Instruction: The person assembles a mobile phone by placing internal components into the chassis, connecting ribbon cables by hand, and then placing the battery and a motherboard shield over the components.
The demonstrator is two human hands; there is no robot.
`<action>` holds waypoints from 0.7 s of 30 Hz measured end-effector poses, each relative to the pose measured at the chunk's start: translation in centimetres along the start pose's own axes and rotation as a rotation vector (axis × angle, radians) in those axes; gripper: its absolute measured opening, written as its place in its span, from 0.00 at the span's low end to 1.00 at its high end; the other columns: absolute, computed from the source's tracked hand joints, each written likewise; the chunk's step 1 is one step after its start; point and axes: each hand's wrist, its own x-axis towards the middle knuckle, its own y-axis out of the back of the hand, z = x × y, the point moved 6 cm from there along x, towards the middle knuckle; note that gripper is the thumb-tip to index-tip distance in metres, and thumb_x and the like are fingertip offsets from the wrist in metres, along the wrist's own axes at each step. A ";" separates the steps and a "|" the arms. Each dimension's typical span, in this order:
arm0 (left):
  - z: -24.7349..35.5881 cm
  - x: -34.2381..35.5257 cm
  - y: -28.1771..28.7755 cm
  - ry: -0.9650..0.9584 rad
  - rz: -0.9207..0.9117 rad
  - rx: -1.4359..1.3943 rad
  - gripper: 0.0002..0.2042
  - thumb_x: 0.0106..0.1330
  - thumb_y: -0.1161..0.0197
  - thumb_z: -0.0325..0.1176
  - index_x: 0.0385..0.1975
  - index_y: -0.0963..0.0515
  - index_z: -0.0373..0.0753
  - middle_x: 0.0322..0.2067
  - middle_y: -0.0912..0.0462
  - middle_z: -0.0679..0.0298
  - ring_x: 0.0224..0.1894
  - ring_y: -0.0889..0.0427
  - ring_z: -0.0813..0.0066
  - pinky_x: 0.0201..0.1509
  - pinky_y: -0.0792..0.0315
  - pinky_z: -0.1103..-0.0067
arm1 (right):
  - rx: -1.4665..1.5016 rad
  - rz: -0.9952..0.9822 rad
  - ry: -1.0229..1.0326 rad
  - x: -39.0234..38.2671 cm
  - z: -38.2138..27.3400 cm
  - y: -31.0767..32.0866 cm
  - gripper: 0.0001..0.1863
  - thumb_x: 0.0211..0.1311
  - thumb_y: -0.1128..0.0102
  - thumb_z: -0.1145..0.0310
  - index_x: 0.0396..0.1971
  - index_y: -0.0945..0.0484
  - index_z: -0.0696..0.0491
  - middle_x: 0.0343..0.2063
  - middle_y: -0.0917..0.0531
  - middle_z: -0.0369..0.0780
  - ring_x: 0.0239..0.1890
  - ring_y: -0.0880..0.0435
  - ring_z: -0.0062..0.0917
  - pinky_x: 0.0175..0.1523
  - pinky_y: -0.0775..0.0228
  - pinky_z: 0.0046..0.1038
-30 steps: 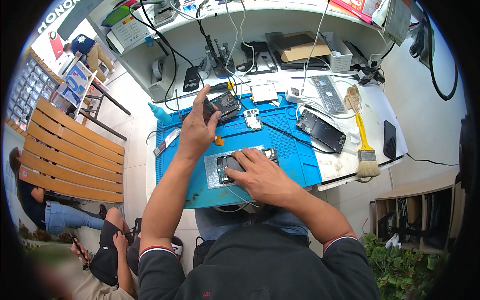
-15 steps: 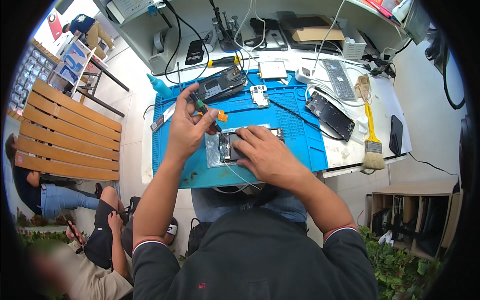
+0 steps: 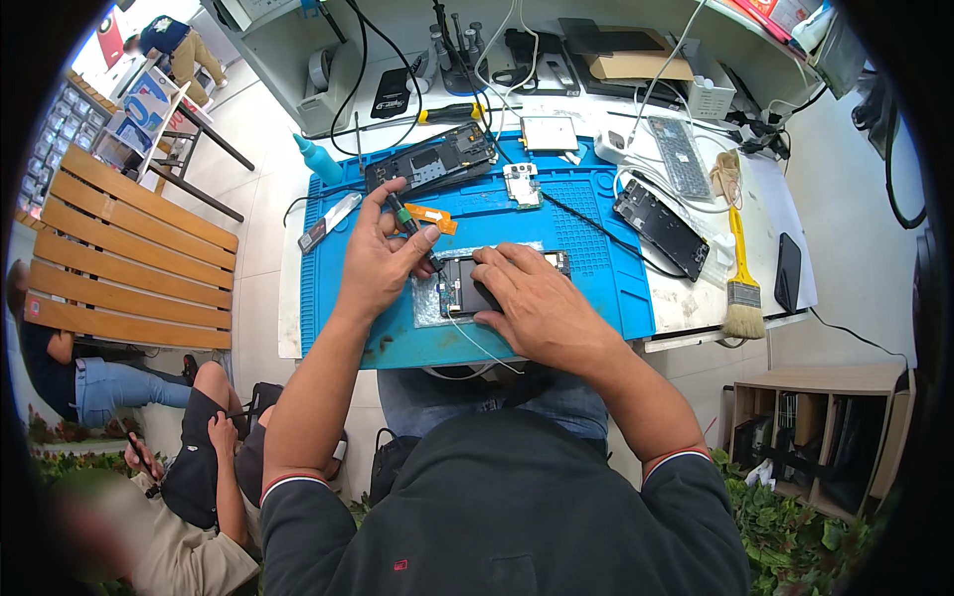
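Note:
My left hand (image 3: 378, 263) is closed around a slim dark screwdriver (image 3: 402, 216) with a green band, its index finger over the top end. The driver slants down to the left end of an opened phone (image 3: 459, 290), where small board parts show. Over the phone's middle lies my right hand (image 3: 542, 303), fingers on its dark inner part and thumb at the near side, gripping it. Part of the phone is hidden beneath this hand. Under the phone is a clear plastic sheet (image 3: 427, 310) on a blue work mat (image 3: 397, 343). A thin white wire (image 3: 484, 347) trails toward me.
An orange flex cable (image 3: 433, 218), a dark phone housing (image 3: 437, 164) and a metal-shielded board (image 3: 522, 186) lie beyond my hands. Rightward are another phone frame (image 3: 658, 230), a yellow-handled brush (image 3: 740, 268) and a black phone (image 3: 786, 271). A teal bottle (image 3: 318, 159) stands at far left.
My left hand has dipped slightly with the screwdriver, and its index finger is lower. My right hand stays on the phone. The whole view has shifted a little.

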 end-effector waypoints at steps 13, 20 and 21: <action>-0.1 0.0 0.1 -0.004 0.015 0.008 0.41 0.78 0.21 0.30 0.83 0.41 0.35 0.42 0.11 0.58 0.29 0.11 0.79 0.29 0.15 0.81 | 0.017 -0.007 -0.007 0.1 -0.1 0.1 0.28 0.71 0.22 0.64 0.63 0.22 0.62 0.69 0.20 0.50 0.72 0.22 0.47 0.79 0.30 0.48; 0.0 -0.2 0.0 -0.039 0.019 0.021 0.41 0.78 0.21 0.31 0.83 0.41 0.35 0.40 0.12 0.60 0.31 0.11 0.79 0.32 0.15 0.81 | -0.002 -0.005 -0.001 0.1 0.0 0.0 0.29 0.70 0.22 0.64 0.64 0.22 0.62 0.69 0.20 0.50 0.71 0.22 0.47 0.79 0.29 0.48; 0.0 -0.2 0.0 -0.052 0.015 0.030 0.41 0.78 0.21 0.31 0.83 0.41 0.35 0.40 0.12 0.60 0.31 0.11 0.80 0.32 0.15 0.81 | -0.010 -0.005 -0.001 0.1 0.0 0.0 0.29 0.70 0.22 0.63 0.64 0.22 0.62 0.69 0.20 0.50 0.71 0.22 0.47 0.79 0.29 0.48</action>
